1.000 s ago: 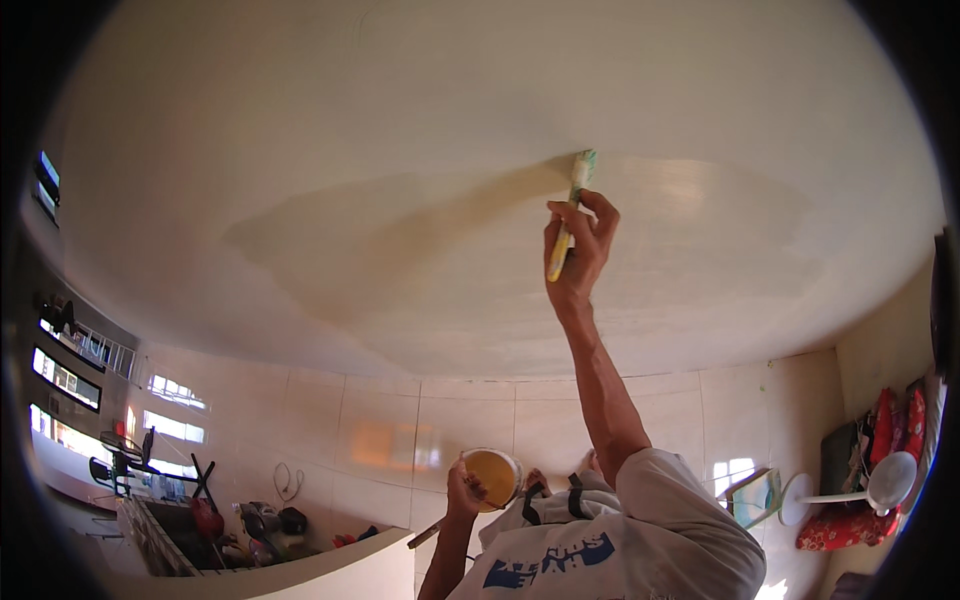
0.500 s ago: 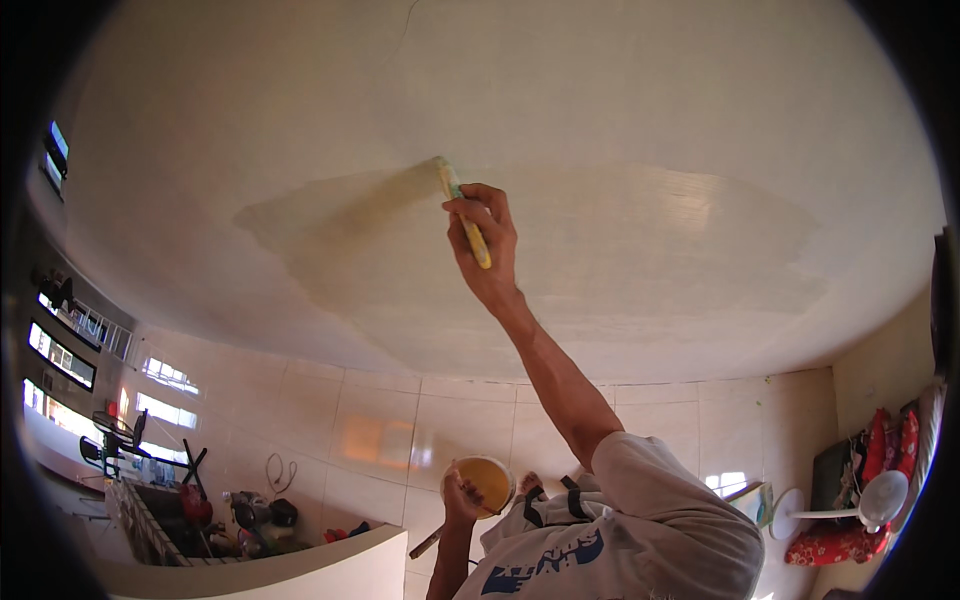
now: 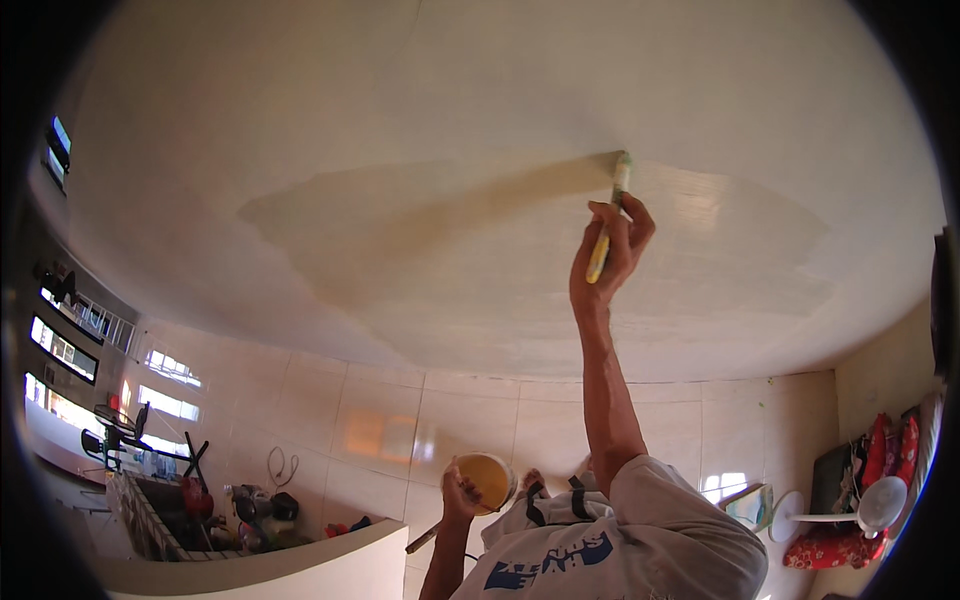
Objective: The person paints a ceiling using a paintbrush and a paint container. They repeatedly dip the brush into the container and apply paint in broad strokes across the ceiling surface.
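Observation:
My right hand (image 3: 622,240) is raised and closed around a paintbrush (image 3: 599,262) with a yellow handle. The bristle end is against the pale wall (image 3: 520,90), at the upper border of a darker, wet-looking patch (image 3: 480,260). That patch spreads wide to both sides and shines on its right part. Low in front of my body, my left hand (image 3: 461,493) grips the left rim of a round tub (image 3: 492,478) with a yellowish inside. Its fingers reach over the rim, and my own hand covers part of the tub.
Pale tiles (image 3: 470,405) cover the floor along the wall's foot. A low white partition (image 3: 350,560) stands at lower left, with pots and clutter (image 3: 262,510) behind it. On the right are a white pedestal stand (image 3: 835,515) and red patterned cloth (image 3: 830,548).
My right hand has swept the brush rightward along the patch's upper border, and the forearm now stands more upright. My left hand and the tub have stayed nearly in place.

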`<state>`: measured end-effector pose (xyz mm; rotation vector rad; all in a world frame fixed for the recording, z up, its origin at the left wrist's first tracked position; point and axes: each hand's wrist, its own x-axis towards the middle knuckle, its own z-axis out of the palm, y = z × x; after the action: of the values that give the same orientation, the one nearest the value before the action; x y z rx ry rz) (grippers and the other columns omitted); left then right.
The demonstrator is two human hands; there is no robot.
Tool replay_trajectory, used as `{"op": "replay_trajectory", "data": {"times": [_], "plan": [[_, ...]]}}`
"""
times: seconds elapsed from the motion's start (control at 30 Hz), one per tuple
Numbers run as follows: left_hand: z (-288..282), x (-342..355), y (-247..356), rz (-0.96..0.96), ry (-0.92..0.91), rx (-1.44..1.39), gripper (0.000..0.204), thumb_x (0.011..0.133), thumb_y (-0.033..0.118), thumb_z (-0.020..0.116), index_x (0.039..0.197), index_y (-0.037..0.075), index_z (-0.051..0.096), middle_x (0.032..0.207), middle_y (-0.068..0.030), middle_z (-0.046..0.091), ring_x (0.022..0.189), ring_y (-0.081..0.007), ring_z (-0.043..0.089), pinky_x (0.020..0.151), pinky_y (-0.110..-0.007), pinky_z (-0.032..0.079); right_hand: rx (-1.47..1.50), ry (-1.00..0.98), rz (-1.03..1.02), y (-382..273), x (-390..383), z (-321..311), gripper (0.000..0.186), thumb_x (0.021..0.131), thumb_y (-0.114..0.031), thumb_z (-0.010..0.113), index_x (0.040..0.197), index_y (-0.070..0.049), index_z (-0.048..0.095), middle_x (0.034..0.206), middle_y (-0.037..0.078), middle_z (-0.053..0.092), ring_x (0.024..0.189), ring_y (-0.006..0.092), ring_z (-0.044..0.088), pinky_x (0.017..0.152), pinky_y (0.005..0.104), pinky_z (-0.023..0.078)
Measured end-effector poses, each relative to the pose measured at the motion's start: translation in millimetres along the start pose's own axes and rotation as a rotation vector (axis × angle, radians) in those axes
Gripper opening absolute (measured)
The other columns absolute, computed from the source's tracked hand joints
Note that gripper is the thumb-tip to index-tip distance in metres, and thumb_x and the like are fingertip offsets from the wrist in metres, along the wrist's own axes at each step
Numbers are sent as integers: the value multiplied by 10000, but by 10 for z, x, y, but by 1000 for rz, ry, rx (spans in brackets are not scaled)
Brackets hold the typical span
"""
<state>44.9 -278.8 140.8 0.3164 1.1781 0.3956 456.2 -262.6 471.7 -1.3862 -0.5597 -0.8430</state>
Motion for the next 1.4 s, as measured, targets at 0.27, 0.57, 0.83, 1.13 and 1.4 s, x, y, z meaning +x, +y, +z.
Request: {"op": "replay_trajectory", "data": {"times": [0.27, 0.57, 0.83, 1.13, 1.4], "plan": [[53, -51, -2, 53, 6, -31, 382, 919, 507, 637, 815, 209, 423, 672, 14, 433, 547, -165, 469, 494, -331, 396, 111, -228, -50, -704, -529, 1078, 315, 779, 112, 716, 991, -120, 728, 1312, 131, 487, 1083, 285, 585, 738, 382, 535], [98, -77, -13, 70, -29, -5, 408, 875, 559, 644, 858, 199, 453, 670, 12, 426, 562, -177, 464, 534, -359, 411, 495, -292, 140, -613, -264, 774, 238, 888, 130, 660, 1010, -68, 709, 1232, 116, 555, 1000, 204, 624, 745, 320, 523], [10, 83, -2, 22, -11, 25, 421, 904, 495, 637, 778, 226, 339, 654, 20, 383, 523, -171, 402, 487, -343, 368, 210, 0, 142, 272, 361, -455, 192, 952, 73, 632, 1054, -77, 699, 1238, 106, 562, 1112, 219, 596, 822, 332, 534], [172, -34, 91, 9, -90, 74, 440, 901, 523, 644, 759, 208, 370, 611, 20, 382, 521, -175, 426, 493, -334, 382, -30, -29, 44, 148, 29, 32, 318, 852, 85, 690, 1094, -120, 708, 1318, 146, 504, 1176, 350, 529, 849, 440, 530], [275, -96, 72, 53, 10, 75, 447, 919, 567, 597, 757, 174, 462, 576, 32, 398, 483, -164, 448, 461, -314, 393, 191, -263, -29, -525, -183, 473, 312, 851, 88, 692, 1102, -98, 700, 1268, 122, 533, 1019, 292, 607, 749, 374, 536]]}}
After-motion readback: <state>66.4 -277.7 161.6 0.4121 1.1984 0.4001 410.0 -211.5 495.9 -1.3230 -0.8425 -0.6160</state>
